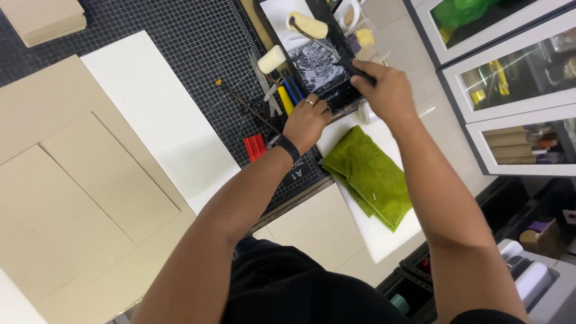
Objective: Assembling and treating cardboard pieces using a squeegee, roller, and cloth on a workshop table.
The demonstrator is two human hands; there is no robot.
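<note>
- The right hand is closed around the black handle of a paint roller; its fingers are clenched on the grip.
- The roller's cream foam head lies at the far end of a black paint tray, and a thin metal arm joins it to the handle.
- The left hand rests on the near edge of the same tray, with fingers curled over the rim and holding it. This hand has a ring, and a dark band is on the wrist.
- The tray stands at the far right side of the worktop, partly on a dark cutting mat with a white grid.
- A second foam roller lies just left of the tray.
- Beside the left hand there are scissors, blue and yellow tools and a small red thing, all on the mat.
- A green cloth lies folded on a white board, near the person's right forearm.
- A white sheet and large beige boards cover the left part of the worktop.
- Glass-fronted white cabinets stand at the right.
</note>
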